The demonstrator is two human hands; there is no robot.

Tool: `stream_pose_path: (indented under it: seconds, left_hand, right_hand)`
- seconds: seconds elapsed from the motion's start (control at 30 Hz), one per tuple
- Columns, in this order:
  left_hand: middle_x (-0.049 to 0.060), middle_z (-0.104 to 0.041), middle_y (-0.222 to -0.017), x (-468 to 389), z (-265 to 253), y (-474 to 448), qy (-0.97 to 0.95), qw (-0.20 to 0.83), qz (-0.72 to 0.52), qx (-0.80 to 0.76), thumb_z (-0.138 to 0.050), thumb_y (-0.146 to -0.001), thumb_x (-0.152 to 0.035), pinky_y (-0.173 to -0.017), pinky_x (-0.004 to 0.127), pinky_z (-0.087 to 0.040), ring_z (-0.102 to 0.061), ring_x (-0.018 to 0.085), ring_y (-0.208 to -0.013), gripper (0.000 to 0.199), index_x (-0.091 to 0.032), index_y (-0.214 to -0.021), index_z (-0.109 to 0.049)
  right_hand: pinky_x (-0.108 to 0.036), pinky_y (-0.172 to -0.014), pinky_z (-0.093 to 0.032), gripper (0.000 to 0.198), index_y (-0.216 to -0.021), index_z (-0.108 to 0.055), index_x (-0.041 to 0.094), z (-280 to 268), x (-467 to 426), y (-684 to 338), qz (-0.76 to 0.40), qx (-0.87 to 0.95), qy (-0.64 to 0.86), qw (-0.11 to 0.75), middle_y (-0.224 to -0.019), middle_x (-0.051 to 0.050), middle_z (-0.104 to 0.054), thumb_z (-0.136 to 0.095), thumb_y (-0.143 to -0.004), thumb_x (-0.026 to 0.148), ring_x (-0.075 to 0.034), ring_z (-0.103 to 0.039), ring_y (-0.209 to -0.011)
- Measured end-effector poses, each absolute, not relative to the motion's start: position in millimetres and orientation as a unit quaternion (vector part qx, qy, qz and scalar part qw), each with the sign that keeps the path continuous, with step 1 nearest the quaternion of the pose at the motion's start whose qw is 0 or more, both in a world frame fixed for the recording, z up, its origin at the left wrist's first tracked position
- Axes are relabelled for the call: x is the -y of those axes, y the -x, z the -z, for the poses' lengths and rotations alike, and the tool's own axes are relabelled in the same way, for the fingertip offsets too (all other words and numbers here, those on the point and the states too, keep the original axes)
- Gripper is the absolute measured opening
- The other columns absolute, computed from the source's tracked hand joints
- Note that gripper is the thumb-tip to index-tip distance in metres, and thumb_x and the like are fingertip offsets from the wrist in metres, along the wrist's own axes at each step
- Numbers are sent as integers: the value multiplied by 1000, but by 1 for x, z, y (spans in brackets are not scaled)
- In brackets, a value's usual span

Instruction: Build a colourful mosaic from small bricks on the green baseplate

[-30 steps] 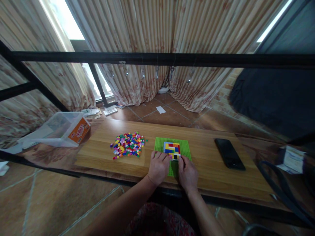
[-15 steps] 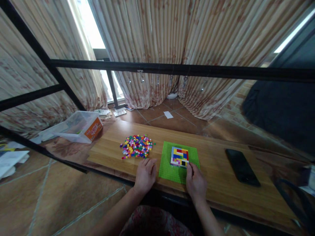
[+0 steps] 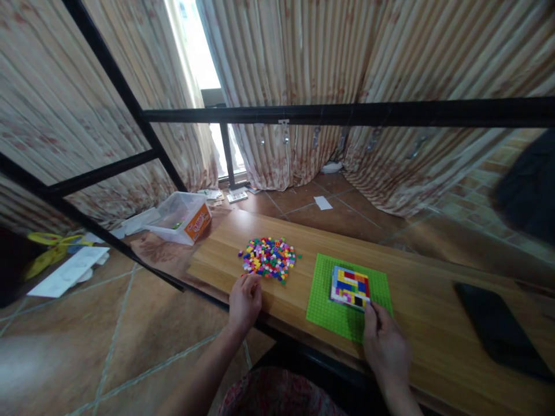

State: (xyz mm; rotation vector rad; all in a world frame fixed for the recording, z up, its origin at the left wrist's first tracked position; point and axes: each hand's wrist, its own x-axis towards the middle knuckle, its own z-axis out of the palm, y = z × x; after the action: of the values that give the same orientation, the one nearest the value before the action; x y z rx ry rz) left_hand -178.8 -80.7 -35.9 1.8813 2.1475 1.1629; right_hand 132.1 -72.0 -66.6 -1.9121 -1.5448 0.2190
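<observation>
Plastic tub: one, its contents hard to make out.
Left hand: fingers curled inward beside the pile's near edge; cannot tell whether they pinch anything.
Loose bricks: one pile on the counter, too small to count.
Green baseplate: one, bearing one multicoloured build.
Right hand: thumb and fingers at the build's near right corner, hiding some baseplate; grip unclear.
Black phone: one, blurred.

Wears a dark red garment with a paler mottled pattern (too blurred to make out), leaving forearms, left hand and right hand bare.
</observation>
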Motion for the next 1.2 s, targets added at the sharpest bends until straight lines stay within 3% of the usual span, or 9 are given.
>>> stream_pose_path:
  seconds: [0.23, 0.63, 1.0, 1.1, 1.2]
  left_hand:
    - [7, -67, -95, 58, 30, 188, -598, 3, -353, -720, -57, -87, -19, -82, 35, -52, -65, 23, -92, 21, -21, -105, -66]
    - [5, -65, -83, 45, 26, 183, -631, -2, -328, -703, -53, -89, -22, -75, 32, -48, -62, 21, -81, 13, -21, -82, -65]
    - [2, -66, -79, 57, 18, 140, -638, 160, -401, -638, -53, -88, -21, -70, 26, -48, -60, 15, -72, 12, -18, -85, -64]
    - [4, -69, -87, 59, 10, 115, -652, 194, -415, -604, -51, -91, -20, -72, 27, -50, -61, 14, -73, 18, -18, -100, -67]
    - [5, -70, -89, 56, 4, 91, -679, 227, -411, -565, -50, -92, -18, -76, 27, -50, -64, 15, -81, 20, -19, -97, -68]
  right_hand:
    - [-39, -72, -48, 76, -110, -69, 12, 66, 72, -132, -83, 585, 741, 320, -102, -20, -73, -23, -92, 70, -31, -68, -85]
    - [-38, -77, -49, 79, -108, -70, 10, 62, 71, -129, -91, 582, 734, 337, -102, -20, -73, -22, -92, 71, -30, -69, -88]
    - [-38, -80, -49, 75, -108, -69, 9, 61, 70, -129, -89, 592, 720, 351, -101, -20, -73, -24, -94, 67, -29, -68, -88]
    - [-39, -79, -49, 74, -108, -69, 9, 60, 70, -128, -84, 592, 721, 351, -101, -20, -73, -24, -95, 66, -29, -68, -88]
    - [-38, -80, -49, 74, -107, -70, 9, 60, 70, -126, -78, 591, 718, 358, -101, -20, -74, -24, -95, 66, -29, -68, -89]
